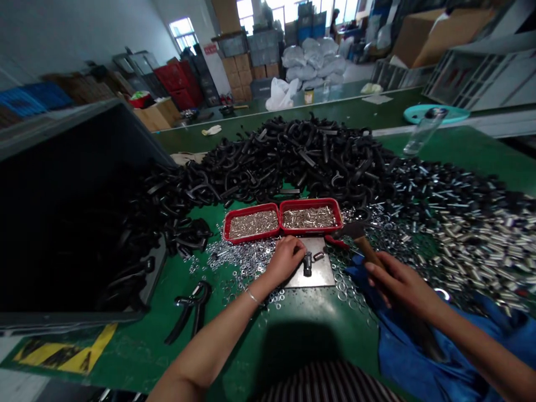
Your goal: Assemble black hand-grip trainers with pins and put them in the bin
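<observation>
- A worker's left hand [285,259] rests on a steel plate [310,279], its fingers [299,249] closed against a small black part [307,263] standing upright, apparently steadying it on the hard surface
- The right hand [397,282] grips a hammer [355,231] by its wooden handle, fingers wrapped tight, the head raised just beside the plate
- Two red trays [251,222] [310,215] of small silver pieces sit just above the plate, seemingly placed within easy reach
- Loose steel washers [238,259] spread across the green counter [293,340], beside a heap of black plastic handles [293,156] and a mass of silver tubes [469,234]
- A blue cloth [419,329] lies under the right forearm
- A red-and-white sign [211,56] stands far off, its writing too small to read
</observation>
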### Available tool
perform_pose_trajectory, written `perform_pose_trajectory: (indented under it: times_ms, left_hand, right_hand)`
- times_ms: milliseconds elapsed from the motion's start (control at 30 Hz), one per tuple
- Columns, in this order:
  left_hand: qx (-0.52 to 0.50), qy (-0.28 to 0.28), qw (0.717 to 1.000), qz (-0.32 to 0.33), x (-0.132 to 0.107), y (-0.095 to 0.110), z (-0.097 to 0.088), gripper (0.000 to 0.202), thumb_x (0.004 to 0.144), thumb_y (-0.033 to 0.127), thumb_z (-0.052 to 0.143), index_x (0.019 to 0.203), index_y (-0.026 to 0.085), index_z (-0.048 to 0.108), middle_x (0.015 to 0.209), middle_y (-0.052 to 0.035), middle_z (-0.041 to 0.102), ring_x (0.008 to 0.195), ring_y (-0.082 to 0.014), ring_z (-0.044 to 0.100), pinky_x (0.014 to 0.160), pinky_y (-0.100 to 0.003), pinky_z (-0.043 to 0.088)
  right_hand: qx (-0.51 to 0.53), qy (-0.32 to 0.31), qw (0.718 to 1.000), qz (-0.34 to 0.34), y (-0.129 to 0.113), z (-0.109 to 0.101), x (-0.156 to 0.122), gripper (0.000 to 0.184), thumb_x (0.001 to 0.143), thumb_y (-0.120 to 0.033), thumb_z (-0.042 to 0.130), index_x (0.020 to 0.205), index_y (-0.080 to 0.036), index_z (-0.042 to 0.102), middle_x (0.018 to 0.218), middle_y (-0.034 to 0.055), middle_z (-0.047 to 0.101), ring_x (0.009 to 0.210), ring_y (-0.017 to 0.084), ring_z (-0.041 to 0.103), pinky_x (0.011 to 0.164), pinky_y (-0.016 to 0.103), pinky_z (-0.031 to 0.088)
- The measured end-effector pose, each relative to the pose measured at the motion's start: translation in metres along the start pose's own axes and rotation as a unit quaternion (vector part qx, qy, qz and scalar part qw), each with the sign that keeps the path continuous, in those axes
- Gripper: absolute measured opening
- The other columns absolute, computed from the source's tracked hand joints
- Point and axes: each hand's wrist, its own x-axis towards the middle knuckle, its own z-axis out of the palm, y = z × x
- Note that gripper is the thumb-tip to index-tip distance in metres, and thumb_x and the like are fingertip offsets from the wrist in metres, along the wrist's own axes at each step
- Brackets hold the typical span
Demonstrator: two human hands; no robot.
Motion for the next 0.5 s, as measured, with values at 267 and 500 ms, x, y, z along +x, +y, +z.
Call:
perform_pose_trajectory:
  times_ms: [267,500]
  left_hand:
    - [0.019,0.007,1.000,-0.019,0.002,-0.003,0.013,0.013,0.091,0.021,0.058,0.080,0.018,0.062,0.087,-0.0036,0.064,0.093,-0.0205,0.058,0.091,-0.036,0.042]
    - [0.171,-0.092,0.970,0.144,0.000,0.007,-0.002,0.020,0.099,0.027,0.045,0.103,0.019,0.063,0.109,-0.0103,0.064,0.106,-0.0253,0.054,0.098,-0.044,0.037]
  right_hand:
    - [0.036,0.002,0.999,-0.012,-0.004,0.019,-0.005,0.037,0.092,-0.058,0.052,0.104,-0.023,0.052,0.073,-0.0021,0.061,0.046,0.012,0.051,0.039,0.024,0.043]
    - [-0.083,-0.026,0.995,-0.053,0.004,0.018,-0.002,0.039,0.095,-0.056,0.046,0.109,-0.022,0.060,0.078,0.0039,0.069,0.058,0.020,0.064,0.050,0.030,0.049]
